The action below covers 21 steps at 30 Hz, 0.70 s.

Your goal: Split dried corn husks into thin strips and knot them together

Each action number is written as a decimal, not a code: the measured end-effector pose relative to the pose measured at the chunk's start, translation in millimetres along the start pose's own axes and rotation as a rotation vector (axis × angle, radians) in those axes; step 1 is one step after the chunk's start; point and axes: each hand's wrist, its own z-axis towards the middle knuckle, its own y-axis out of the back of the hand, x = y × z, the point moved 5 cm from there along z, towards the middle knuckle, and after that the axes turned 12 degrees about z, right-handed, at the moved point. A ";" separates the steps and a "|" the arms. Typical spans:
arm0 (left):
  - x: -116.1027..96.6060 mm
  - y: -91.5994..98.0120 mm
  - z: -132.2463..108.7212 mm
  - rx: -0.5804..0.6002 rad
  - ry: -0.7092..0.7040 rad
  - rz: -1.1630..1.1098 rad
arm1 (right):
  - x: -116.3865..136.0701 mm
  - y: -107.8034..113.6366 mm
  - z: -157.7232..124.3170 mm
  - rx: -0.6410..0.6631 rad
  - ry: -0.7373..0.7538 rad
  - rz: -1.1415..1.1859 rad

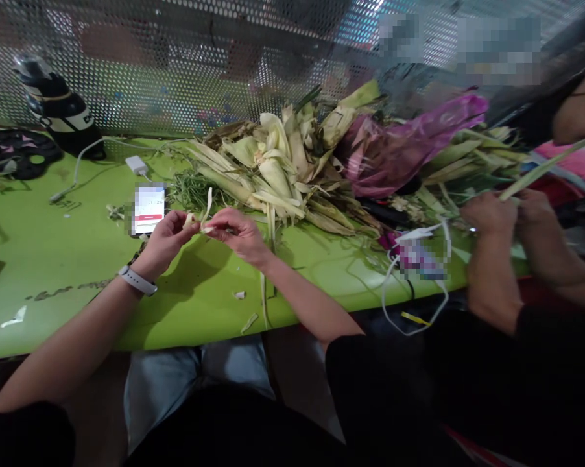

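My left hand [168, 235] and my right hand [237, 232] meet above the green table [44, 272], both pinched on a narrow pale strip of corn husk [205, 209] that curls up between the fingertips. A white watch band [137, 280] circles my left wrist. Just beyond the hands lies a big pile of corn husks [277, 172], and a phone [148, 207] lies flat next to my left hand.
A person at the right holds a long green stalk [545, 168] in both hands. A purple plastic bag [399, 146] lies in the husks. White cables [419, 285] hang off the table edge. A dark bottle [59, 107] and charger [137, 165] stand at the back left, against a perforated metal screen.
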 end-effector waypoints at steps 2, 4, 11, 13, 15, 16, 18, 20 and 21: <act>-2.3 -1.9 -1.3 0.004 -0.033 0.023 | -0.6 -0.4 0.3 0.003 0.032 -0.061; -4.7 -3.4 -2.5 0.005 -0.061 0.037 | -7.2 -2.1 1.0 0.027 -0.048 -0.031; -1.9 -5.4 -2.3 -0.017 -0.151 0.098 | -22.4 -0.1 0.8 -0.072 -0.233 0.093; 0.3 -6.5 -1.9 -0.011 -0.169 0.104 | -23.7 0.1 0.6 -0.055 -0.257 0.102; 1.3 -7.8 -1.9 0.003 -0.177 0.114 | -24.9 0.6 0.5 -0.028 -0.287 0.120; 1.1 -8.6 -2.1 0.011 -0.181 0.126 | -25.4 0.8 0.7 -0.012 -0.300 0.134; -1.0 -10.0 -3.4 0.030 -0.193 0.168 | -26.0 0.9 1.3 0.030 -0.320 0.165; -3.5 -10.8 -5.2 0.042 -0.185 0.188 | -26.7 1.4 2.2 0.057 -0.333 0.187; -4.5 -10.7 -6.2 0.043 -0.173 0.178 | -27.1 2.2 2.8 0.055 -0.336 0.191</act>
